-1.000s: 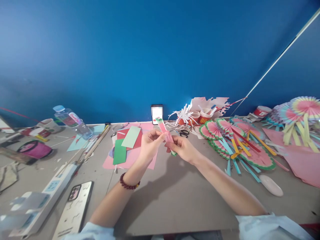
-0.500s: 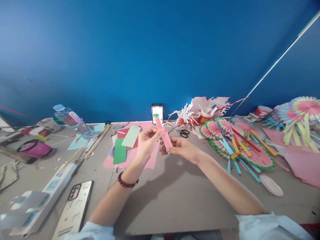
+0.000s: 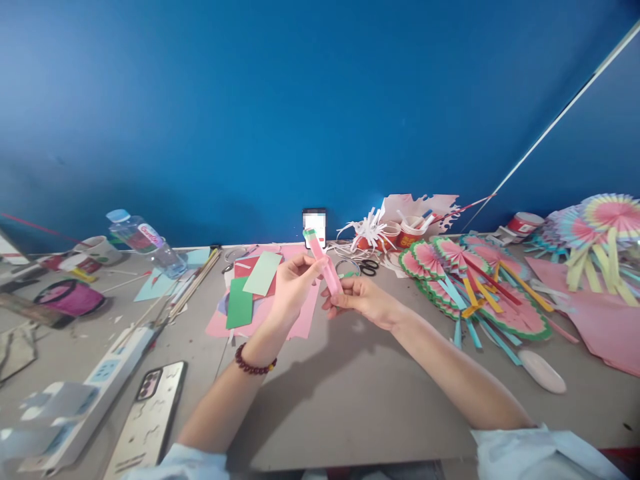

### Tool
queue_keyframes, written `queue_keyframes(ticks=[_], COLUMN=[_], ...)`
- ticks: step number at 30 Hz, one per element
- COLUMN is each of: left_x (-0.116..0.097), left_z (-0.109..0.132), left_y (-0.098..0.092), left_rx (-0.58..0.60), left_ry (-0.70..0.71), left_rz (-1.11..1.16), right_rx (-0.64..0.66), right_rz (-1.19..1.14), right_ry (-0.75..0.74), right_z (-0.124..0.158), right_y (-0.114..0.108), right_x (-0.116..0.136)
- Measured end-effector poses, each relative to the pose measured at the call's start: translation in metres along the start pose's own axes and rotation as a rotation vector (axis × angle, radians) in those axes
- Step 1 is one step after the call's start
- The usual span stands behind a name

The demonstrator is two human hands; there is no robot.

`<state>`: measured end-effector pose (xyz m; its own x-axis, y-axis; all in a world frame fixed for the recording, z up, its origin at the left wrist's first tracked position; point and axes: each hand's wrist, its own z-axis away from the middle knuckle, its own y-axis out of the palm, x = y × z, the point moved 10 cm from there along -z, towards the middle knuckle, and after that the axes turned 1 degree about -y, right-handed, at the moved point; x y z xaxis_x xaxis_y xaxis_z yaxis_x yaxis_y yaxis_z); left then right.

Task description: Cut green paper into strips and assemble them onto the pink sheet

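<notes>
Between my two hands, above the middle of the table, is a narrow folded strip of pink paper (image 3: 330, 277) with a green end at the top. My left hand (image 3: 299, 277) pinches it near its middle, thumb on top. The lower end sits between the thumb and fingers of my right hand (image 3: 354, 297). The strip tilts, its green end leaning away to the left. Behind it a small phone (image 3: 314, 220) with a lit screen leans on the blue wall. Left of my hands lie a green paper piece (image 3: 239, 303) and a pale green one (image 3: 263, 273).
Pink and green pleated paper fans (image 3: 520, 313) with ribbons lie at right, near a white computer mouse (image 3: 543, 371). Black scissors (image 3: 369, 267) and paper cups (image 3: 411, 231) stand behind. At left are a water bottle (image 3: 145, 237), a power strip (image 3: 100, 387) and another phone (image 3: 147, 420).
The pink strip has turned slightly in my hands, and the green at its lower end no longer shows. My right hand's fingers have shifted a little; my left hand stays nearly still.
</notes>
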<state>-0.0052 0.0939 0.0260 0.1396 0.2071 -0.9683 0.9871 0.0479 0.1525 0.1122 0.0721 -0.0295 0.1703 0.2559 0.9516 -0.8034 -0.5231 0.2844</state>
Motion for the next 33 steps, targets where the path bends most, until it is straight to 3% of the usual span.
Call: queue_keyframes(ticks=[10,19,26,33], left_x=[-0.002,0.008,0.002,0.001], left_z=[0.002,0.008,-0.001,-0.004], left_y=[0.003,0.017,0.001,0.001], left_rx=[0.015,0.1,0.01,0.021], left_ry=[-0.004,-0.075,-0.03,-0.025], left_rz=[-0.023,0.032,0.033,0.092], right_rx=[0.064,-0.091,-0.074,-0.061], right_rz=[0.055,0.163,0.206,0.247], right_ry=[0.029,-0.024,-0.014,-0.006], right_z=[0.005,0.0,-0.001,0.001], right_y=[0.006,-0.009,-0.008,-0.007], right_x=[0.008,0.008,0.003,0.0])
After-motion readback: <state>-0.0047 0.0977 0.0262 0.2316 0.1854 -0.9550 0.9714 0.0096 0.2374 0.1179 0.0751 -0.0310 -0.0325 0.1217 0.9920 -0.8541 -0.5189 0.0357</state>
